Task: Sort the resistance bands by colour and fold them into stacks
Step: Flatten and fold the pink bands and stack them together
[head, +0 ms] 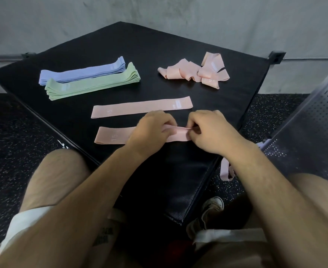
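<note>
On the black table [120,45], the blue stack [82,73] and green stack [93,85] lie folded far left, with a tangled pink pile [194,71] far right. The nearest pink band [112,136], beside a flattened pink band [140,108], looks light, limp and stretchy, so it is best held at its ends; it is pale, matte and marked 15. The left hand [151,128] and right hand [211,130] both pinch its right half.
</note>
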